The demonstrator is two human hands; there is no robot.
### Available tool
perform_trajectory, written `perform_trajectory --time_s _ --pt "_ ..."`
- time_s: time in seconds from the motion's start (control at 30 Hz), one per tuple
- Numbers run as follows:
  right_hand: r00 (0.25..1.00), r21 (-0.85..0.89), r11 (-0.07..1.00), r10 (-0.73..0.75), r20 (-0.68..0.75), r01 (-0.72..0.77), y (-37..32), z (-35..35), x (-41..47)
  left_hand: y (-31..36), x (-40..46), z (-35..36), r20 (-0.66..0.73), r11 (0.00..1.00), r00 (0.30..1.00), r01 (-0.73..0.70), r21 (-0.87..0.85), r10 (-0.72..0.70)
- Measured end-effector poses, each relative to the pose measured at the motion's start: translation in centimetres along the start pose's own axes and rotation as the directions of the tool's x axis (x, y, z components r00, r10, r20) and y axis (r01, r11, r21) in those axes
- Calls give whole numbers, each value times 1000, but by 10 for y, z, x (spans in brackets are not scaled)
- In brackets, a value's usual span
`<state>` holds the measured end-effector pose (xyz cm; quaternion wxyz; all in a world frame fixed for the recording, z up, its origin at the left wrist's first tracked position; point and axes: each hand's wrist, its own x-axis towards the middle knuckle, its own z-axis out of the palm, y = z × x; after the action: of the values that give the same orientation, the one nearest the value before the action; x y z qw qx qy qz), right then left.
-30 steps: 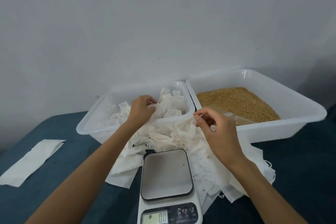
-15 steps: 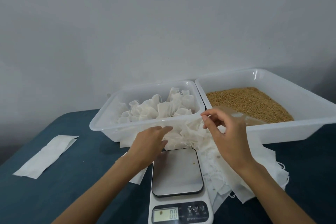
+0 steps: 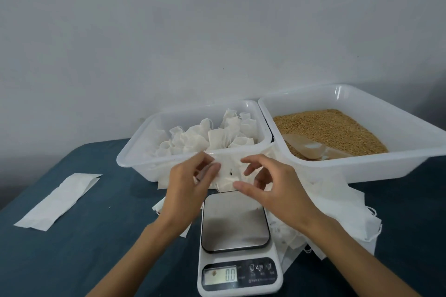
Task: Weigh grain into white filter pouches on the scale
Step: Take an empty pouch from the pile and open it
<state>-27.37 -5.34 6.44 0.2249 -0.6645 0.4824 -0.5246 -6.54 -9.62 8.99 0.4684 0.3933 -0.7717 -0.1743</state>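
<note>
While our left hand (image 3: pixel 185 185) pinches a white filter pouch (image 3: pixel 225 171) above the scale (image 3: pixel 235 222), our right hand (image 3: pixel 272 190) hovers half-curled beside it; we can't tell if it touches. Grain (image 3: pixel 330 128) fills the right tub (image 3: pixel 398 166).

1. I see a dark teal table covering (image 3: pixel 72 255) spread under everything in view.
2. To the left of it lies a flat, folded white paper strip (image 3: pixel 60 200), set at a slant, well apart from the other items on the teal covering.
3. Behind the covering's far edge I see a plain pale grey wall (image 3: pixel 193 31), filling the upper part of my view.
</note>
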Motion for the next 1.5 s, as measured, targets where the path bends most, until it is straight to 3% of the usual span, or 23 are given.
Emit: perform_trajectory --time_s 0.1,0.23,0.3,0.37,0.43,0.5,0.57,0.67,0.83,0.97,1.13,1.37,1.5 --pt "1000 -58 998 -2 19 3 -1 2 -2 4 -16 16 116 972 988 127 -198 -105" --pt "998 54 998 23 -60 -20 -1 -2 2 -2 -21 23 79 938 980 196 -287 -180" --pt "995 184 982 66 -72 -52 -1 -6 4 -7 -19 22 70 933 972 236 -272 -225" --pt "996 205 977 64 -55 -51 0 -5 4 -9 -19 22 47 952 973 229 -201 -225" --pt "997 169 985 51 -59 -41 0 -3 4 -4 -20 24 -119 991 984 134 -6 -134" --pt "993 168 985 62 -102 -44 1 -2 3 2 -21 31 -227 999 974 28 46 -17" --pt "988 181 982 72 -136 -47 1 -3 4 8 -21 41 -165 995 986 -12 -98 -4" --pt "988 259 965 80 -132 -44 -1 -7 6 16 -16 52 58 917 994 104 -386 -89" --pt "979 434 888 196 -64 -149 1 -6 7 10 -7 53 113 774 982 191 -604 -154" --pt "980 314 933 197 -35 -176 7 2 6 6 -11 49 181 790 978 192 -582 -105" --pt "989 248 958 149 5 -146 7 3 4 0 -12 50 172 791 976 208 -576 -131" --pt "985 329 936 156 -72 -124 2 -6 6 -14 -6 50 60 831 968 239 -502 -242" --pt "975 399 891 216 50 -217 -2 -1 5 -12 -10 52 77 853 979 200 -482 -187"
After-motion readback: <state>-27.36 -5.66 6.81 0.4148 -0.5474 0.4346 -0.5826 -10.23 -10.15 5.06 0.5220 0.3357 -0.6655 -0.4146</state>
